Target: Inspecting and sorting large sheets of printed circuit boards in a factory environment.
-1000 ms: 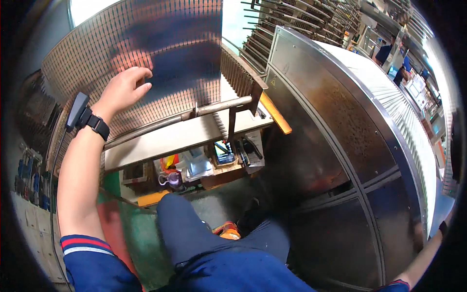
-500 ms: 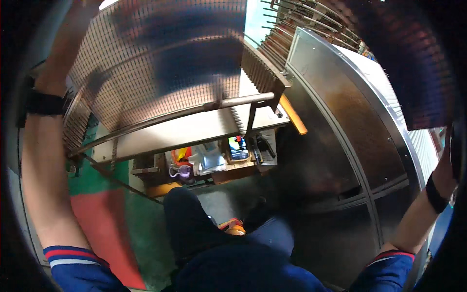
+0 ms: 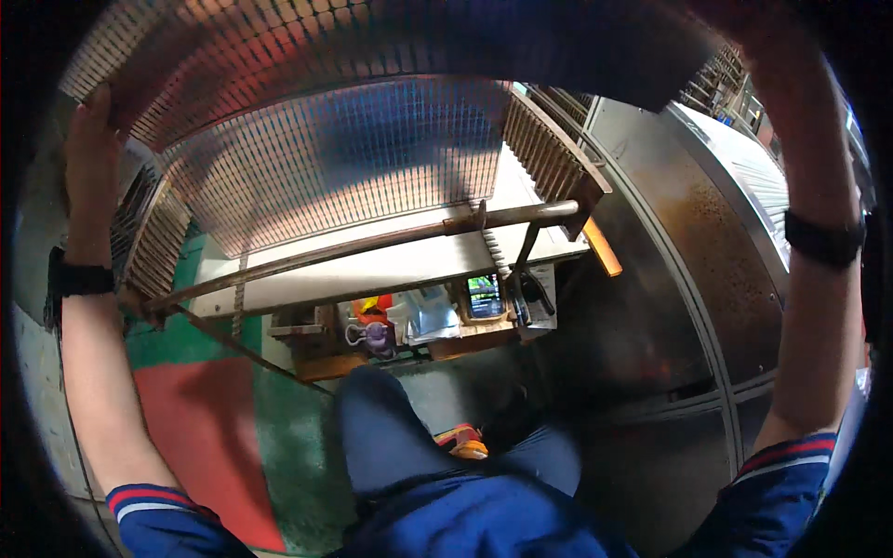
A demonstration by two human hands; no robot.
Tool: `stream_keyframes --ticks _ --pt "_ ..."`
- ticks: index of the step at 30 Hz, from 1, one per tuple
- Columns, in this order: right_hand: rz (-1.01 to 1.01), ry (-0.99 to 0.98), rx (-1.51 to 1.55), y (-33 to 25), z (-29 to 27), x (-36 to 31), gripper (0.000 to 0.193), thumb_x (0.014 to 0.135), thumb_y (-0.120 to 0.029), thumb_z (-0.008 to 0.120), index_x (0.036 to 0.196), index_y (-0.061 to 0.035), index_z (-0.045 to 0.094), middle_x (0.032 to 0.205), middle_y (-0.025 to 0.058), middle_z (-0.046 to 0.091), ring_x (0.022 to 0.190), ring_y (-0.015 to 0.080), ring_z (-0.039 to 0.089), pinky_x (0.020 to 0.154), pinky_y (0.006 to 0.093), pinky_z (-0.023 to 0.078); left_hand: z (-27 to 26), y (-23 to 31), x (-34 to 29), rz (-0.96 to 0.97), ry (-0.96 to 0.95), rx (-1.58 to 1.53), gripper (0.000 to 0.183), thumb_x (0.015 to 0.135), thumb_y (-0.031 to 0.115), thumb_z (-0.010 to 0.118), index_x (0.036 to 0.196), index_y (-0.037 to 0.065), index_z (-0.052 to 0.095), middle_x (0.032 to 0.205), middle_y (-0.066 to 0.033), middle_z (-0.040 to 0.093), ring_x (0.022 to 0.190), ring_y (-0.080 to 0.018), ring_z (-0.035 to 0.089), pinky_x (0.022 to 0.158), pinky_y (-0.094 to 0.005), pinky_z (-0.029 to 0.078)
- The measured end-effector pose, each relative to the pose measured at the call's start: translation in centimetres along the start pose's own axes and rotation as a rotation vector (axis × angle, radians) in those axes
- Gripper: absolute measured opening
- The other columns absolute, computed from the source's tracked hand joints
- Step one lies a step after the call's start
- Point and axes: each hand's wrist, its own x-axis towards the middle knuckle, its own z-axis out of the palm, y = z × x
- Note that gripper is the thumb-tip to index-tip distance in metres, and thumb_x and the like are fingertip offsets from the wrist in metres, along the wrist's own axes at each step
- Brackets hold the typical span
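Note:
Across the top of the head view hangs a large thin grid-patterned panel [image 3: 307,51], its surface smeared by motion. My left hand [image 3: 93,135] is closed on its left end, thumb upward along the edge. At the panel's right end is my right hand [image 3: 767,42], closed on it as far as the dark corner shows; its fingers are mostly hidden. Below and beyond it, a second grid-patterned panel [image 3: 372,158] stands leaning in a slotted metal rack [image 3: 558,172], which has comb-like sides and a round front bar.
Under the rack, a shelf [image 3: 460,339] carries a phone [image 3: 485,296], plastic bags [image 3: 431,312], a purple cup-like item [image 3: 374,339] and a black tool [image 3: 535,293]. A metal cabinet [image 3: 670,205] stands at right. An orange handle [image 3: 603,247] juts from the rack.
The held panel has swung from the far right to across the top, in front of the racked one. My right arm has risen inward; my left hand has come lower onto the panel's edge.

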Motion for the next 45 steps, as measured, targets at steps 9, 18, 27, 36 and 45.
stream_keyframes --ticks 9,18,27,36,45 --pt "0.215 0.081 0.067 10.6 4.6 3.3 0.024 0.103 -0.030 0.056 0.098 -0.0086 0.064 0.084 0.0071 0.068 0.076 0.0230 0.067 0.073 0.0415 0.055 0.6 6.2 -1.6 -0.915 -0.325 -1.196 0.067 0.099 0.051 0.060 0.147 0.007 0.045 0.140 -0.0044 0.054 0.126 -0.0174 0.051 0.106 -0.0347 0.038" --pt "0.207 0.085 0.052 13.6 6.1 5.3 0.023 0.102 -0.028 0.057 0.098 -0.0068 0.065 0.086 0.0068 0.068 0.074 0.0215 0.066 0.071 0.0389 0.054 2.7 6.5 -1.8 -1.026 -0.421 -1.316 0.063 0.099 0.051 0.060 0.146 0.011 0.047 0.143 -0.0032 0.052 0.126 -0.0188 0.051 0.105 -0.0347 0.038" --pt "0.242 0.040 0.031 20.1 4.7 8.8 0.032 0.101 -0.036 0.059 0.112 -0.0075 0.069 0.098 0.0038 0.074 0.088 0.0148 0.071 0.082 0.0319 0.055 2.3 6.2 -2.7 -1.069 -0.428 -1.419 0.046 0.100 0.047 0.061 0.132 0.014 0.057 0.126 -0.0009 0.061 0.116 -0.0162 0.055 0.098 -0.0383 0.045" --pt "0.234 0.166 -0.066 19.2 5.8 7.9 0.030 0.094 -0.030 0.071 0.105 -0.0031 0.069 0.094 0.0064 0.072 0.085 0.0166 0.069 0.077 0.0306 0.054 -0.1 8.3 -1.1 -1.012 -0.317 -1.383 0.047 0.100 0.034 0.064 0.132 0.000 0.057 0.126 -0.0098 0.064 0.114 -0.0185 0.061 0.101 -0.0345 0.048" --pt "0.144 0.127 0.051 20.0 6.2 7.6 0.032 0.097 -0.027 0.069 0.111 0.0019 0.064 0.099 0.0064 0.070 0.087 0.0142 0.067 0.078 0.0290 0.052 1.9 5.8 -2.1 -1.113 -0.377 -1.255 0.043 0.100 0.048 0.060 0.130 0.017 0.058 0.132 0.0006 0.060 0.123 -0.0142 0.052 0.103 -0.0387 0.038"
